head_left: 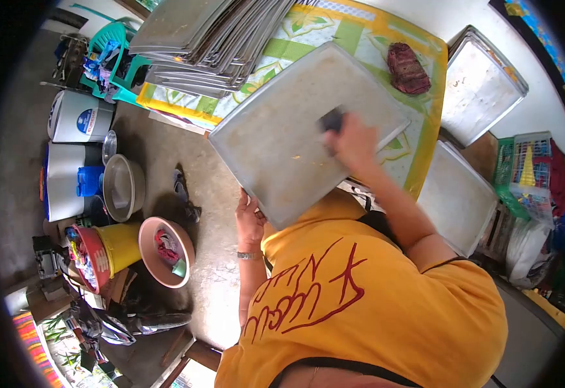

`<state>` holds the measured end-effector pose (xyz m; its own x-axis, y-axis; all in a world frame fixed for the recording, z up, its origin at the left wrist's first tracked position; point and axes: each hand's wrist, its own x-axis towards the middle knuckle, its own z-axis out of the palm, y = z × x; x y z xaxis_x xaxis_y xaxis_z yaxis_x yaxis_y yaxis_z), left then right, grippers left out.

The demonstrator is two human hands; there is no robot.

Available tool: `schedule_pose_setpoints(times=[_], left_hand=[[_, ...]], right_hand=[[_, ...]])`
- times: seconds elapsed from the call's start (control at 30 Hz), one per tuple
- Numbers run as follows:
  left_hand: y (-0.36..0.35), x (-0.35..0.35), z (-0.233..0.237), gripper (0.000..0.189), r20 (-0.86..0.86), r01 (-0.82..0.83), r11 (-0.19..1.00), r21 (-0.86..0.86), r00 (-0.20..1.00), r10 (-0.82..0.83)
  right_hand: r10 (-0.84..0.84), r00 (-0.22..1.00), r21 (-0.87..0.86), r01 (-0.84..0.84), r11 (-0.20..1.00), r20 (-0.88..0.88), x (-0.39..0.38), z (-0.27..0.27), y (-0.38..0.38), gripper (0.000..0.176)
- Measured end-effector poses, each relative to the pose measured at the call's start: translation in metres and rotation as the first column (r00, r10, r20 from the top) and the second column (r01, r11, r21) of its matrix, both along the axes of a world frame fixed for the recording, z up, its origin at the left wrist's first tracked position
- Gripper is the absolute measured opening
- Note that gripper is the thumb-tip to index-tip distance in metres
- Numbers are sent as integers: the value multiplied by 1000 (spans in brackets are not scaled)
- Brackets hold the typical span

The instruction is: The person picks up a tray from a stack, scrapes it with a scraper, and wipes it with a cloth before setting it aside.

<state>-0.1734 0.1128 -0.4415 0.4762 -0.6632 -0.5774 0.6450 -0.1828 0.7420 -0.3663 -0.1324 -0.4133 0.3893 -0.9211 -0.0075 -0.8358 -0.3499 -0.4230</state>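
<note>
A flat grey metal baking tray (276, 136) lies tilted across the table's front edge and close to my body. My left hand (250, 220) grips the tray's near left corner, fingers curled at its rim. Over the right part of the tray, my right hand (355, 139) is closed on a small dark block (332, 120), blurred by motion, which appears to touch the tray's surface. Faint brownish marks and a few small specks show on the metal.
A tall stack of trays (198, 39) stands on the table's cloth (360, 32), with a folded maroon cloth (408, 68) at right. More trays (480, 87) lean at the wall. Basins (188, 258), buckets and a green chair (108, 39) are at left.
</note>
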Motion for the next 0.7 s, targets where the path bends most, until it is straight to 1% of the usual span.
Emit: schedule_pose_setpoints(times=[0.03,0.07,0.17,0.2,0.23,0.27,0.3,0.33,0.4,0.43,0.47,0.5,0.57,0.63,0.7], left_hand=[[0,-1,-1,55,7,-5,1000,-2,1000,5],[0,-3,2,55,-4,-9,1000,3,1000,9],[3,-4,9,55,-16,-3,1000,19,1000,3],[6,-4,4,55,-18,1,1000,23,1000,-1],[7,-5,1,55,-20,4,1000,24,1000,-4],[2,-9,8,56,-16,-31,998,51,999,32],[-1,-9,13,56,-8,-37,999,40,999,38],[-4,-9,16,56,-2,-42,999,26,999,42],[-7,-13,14,56,-6,-54,998,16,999,54],[-5,-13,9,56,-11,-59,998,23,998,60],[-5,-9,6,56,-9,-61,998,31,998,61],[-2,-6,4,57,-4,-49,998,26,999,49],[7,-6,2,58,-3,-33,999,19,999,33],[7,-4,2,58,-11,-37,999,23,999,37],[9,-2,-1,59,-12,-14,1000,5,1000,14]], right_hand=[[116,993,-54,-116,992,1,21,-7,37,58],[228,974,-110,-227,968,3,34,-11,57,58],[52,998,-51,-50,997,34,15,-8,7,59],[-105,994,-5,105,994,20,-2,-11,-28,57],[-152,988,-59,153,987,12,-11,-9,-45,57],[-201,980,-113,200,973,5,-17,-6,-57,57],[-251,968,-168,247,954,0,-20,-4,-62,57],[-134,988,-87,127,988,-82,-1,-6,-42,59],[89,996,-59,-90,994,-11,45,-12,30,62],[237,971,-127,-238,963,-28,60,-17,61,60],[373,927,-192,-375,907,-48,71,-19,77,58],[279,960,-214,-273,938,-4,70,-21,66,56],[93,992,-240,-71,968,80,51,-29,12,52],[-145,989,-109,146,983,14,21,-11,-47,49],[-28,999,-77,29,997,19,37,-10,-21,51]])
